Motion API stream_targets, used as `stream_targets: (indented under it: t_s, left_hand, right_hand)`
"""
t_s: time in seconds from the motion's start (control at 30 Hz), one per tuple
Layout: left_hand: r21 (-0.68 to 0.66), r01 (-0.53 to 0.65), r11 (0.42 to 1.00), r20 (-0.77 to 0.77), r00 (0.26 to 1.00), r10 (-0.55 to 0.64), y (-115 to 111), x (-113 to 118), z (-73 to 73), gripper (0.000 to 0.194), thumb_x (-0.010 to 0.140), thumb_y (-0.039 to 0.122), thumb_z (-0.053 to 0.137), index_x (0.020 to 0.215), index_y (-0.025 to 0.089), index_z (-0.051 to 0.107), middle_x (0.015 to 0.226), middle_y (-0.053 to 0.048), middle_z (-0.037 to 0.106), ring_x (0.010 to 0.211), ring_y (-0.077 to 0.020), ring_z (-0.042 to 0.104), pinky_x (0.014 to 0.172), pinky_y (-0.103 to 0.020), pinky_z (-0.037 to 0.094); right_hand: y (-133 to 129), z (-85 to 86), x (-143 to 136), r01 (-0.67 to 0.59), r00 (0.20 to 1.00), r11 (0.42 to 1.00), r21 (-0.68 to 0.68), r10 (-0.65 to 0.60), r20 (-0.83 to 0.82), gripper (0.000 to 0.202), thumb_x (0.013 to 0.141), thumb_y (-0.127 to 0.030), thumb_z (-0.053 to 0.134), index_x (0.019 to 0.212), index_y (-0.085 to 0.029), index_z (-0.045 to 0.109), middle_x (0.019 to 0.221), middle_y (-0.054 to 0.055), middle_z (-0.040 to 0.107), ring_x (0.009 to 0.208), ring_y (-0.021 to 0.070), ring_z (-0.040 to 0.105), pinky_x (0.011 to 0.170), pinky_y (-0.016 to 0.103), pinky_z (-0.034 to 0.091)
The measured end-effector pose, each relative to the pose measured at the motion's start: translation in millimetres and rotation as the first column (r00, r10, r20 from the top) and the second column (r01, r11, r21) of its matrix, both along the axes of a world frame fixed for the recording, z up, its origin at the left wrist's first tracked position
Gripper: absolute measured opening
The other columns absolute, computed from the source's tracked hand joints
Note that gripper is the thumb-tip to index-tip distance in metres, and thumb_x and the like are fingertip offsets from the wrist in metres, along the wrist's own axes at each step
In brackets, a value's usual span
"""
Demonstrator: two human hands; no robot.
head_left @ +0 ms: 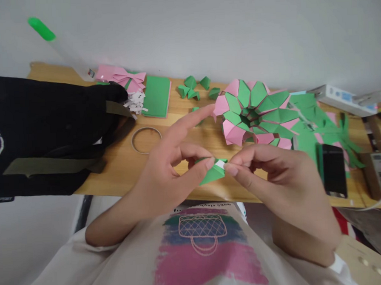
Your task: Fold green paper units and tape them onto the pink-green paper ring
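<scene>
Between my hands is a small folded green paper piece (pixel 213 174) with a white strip (pixel 220 163) at its right end. My left hand (pixel 166 173) pinches the green piece between thumb and a finger, its index finger stretched toward the pink and green paper ring. My right hand (pixel 278 180) pinches at the white strip with thumb and index finger. Just beyond them stands the ring of folded pink and green paper (pixel 268 102). Several small folded green pieces (pixel 192 92) lie near the wall.
A black bag (pixel 49 128) covers the left of the wooden table (pixel 115 178). Around it are a metal ring (pixel 146 140), a green paper stack (pixel 156 96) and white scraps (pixel 136 102). Right are green strips (pixel 306 106), a phone (pixel 334 169) and a white box (pixel 343 99).
</scene>
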State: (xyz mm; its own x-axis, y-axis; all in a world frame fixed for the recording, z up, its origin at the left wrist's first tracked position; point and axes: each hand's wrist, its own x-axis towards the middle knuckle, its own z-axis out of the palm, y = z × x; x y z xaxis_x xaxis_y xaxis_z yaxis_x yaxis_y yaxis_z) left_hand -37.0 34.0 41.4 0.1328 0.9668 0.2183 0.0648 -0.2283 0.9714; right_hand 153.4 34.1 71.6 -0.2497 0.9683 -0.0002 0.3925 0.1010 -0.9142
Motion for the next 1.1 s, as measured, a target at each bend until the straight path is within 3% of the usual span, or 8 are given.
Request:
stream_targets:
  t_s: [0.1,0.2,0.37,0.63,0.73,0.8,0.87,1.1]
  left_hand:
    - [0.146,0.078,0.986,-0.15,0.987,-0.055,-0.5,0.1,2.2,0.032,0.087,0.01,0.063,0.11,0.032,0.068,0.147,0.004,0.05,0.087,-0.0125,0.072,0.052,-0.018,0.057]
    - [0.23,0.085,0.969,-0.212,0.977,-0.035,-1.8,-0.2,4.8,0.024,0.087,0.007,0.062,0.099,0.026,0.069,0.147,0.002,0.051,0.101,-0.0178,0.07,0.056,-0.02,0.059]
    - [0.247,0.079,0.966,-0.236,0.972,-0.019,-4.9,-0.2,3.9,0.034,0.088,0.005,0.058,0.111,0.029,0.067,0.145,0.006,0.051,0.132,-0.0295,0.052,0.063,-0.025,0.062]
    - [0.225,0.128,0.966,-0.22,0.972,-0.077,-5.3,-4.8,0.0,0.039,0.087,0.004,0.06,0.111,0.034,0.069,0.151,0.012,0.043,0.137,-0.0225,0.047,0.084,-0.027,0.061]
    - [0.091,0.061,0.994,-0.114,0.992,-0.051,-6.5,-7.5,3.4,0.04,0.087,0.009,0.064,0.115,0.038,0.068,0.139,0.008,0.058,0.113,-0.0172,0.065,0.088,-0.029,0.059]
    - [-0.079,0.073,0.994,0.023,0.997,-0.071,-6.5,-7.3,4.5,0.047,0.088,0.014,0.066,0.128,0.039,0.061,0.108,0.005,0.075,0.083,-0.012,0.071,0.073,-0.024,0.06]
    - [-0.196,0.114,0.974,0.151,0.985,-0.085,-5.4,-5.0,3.8,0.051,0.088,0.02,0.068,0.135,0.035,0.056,0.079,0.005,0.076,0.066,-0.0101,0.068,0.062,-0.02,0.056]
    - [-0.295,0.073,0.953,0.164,0.986,-0.025,-0.8,4.6,-2.5,0.062,0.075,0.021,0.079,0.133,0.031,0.058,0.073,0.004,0.074,0.065,-0.014,0.069,0.06,-0.022,0.056]
  right_hand:
    - [-1.1,0.4,0.1,-0.005,0.998,0.999,0.035,0.002,0.067,0.014,0.083,-0.02,0.067,0.069,-0.02,0.065,0.054,-0.005,0.055,0.05,0.0067,0.045,0.042,0.018,0.036]
    - [-1.8,1.7,-0.8,-0.011,0.994,0.999,0.047,0.006,0.11,0.017,0.085,-0.022,0.066,0.068,-0.021,0.063,0.055,-0.004,0.057,0.049,0.0075,0.045,0.041,0.018,0.035]
    - [-0.6,2.3,-4.0,-0.016,0.987,0.999,0.044,0.009,0.16,0.018,0.084,-0.021,0.065,0.066,-0.02,0.063,0.054,-0.004,0.059,0.046,0.0071,0.044,0.039,0.019,0.033]
    - [5.3,-2.9,-0.7,-0.023,0.984,0.998,-0.053,0.032,0.174,0.035,0.079,-0.033,0.073,0.053,-0.019,0.055,0.044,-0.006,0.047,0.04,0.0055,0.036,0.036,0.021,0.024]
    - [6.9,-6.3,0.8,-0.06,0.991,0.994,-0.09,0.07,0.113,0.047,0.079,-0.042,0.073,0.047,-0.019,0.048,0.043,-0.006,0.042,0.041,0.0051,0.032,0.036,0.022,0.022]
    - [6.9,-9.8,0.0,-0.073,0.997,0.992,-0.105,0.075,0.011,0.041,0.079,-0.041,0.072,0.051,-0.019,0.052,0.046,-0.005,0.046,0.043,0.0057,0.036,0.037,0.022,0.025]
    - [5.9,-14.0,-2.3,-0.033,0.995,0.996,-0.086,0.025,-0.093,0.028,0.078,-0.035,0.074,0.061,-0.02,0.059,0.052,-0.004,0.054,0.046,0.0067,0.042,0.039,0.021,0.031]
    - [-2.1,-24.0,-6.6,0.041,0.93,0.994,-0.097,-0.074,-0.361,0.008,0.084,-0.022,0.068,0.077,-0.021,0.07,0.056,-0.005,0.061,0.048,0.0068,0.053,0.044,0.019,0.042]
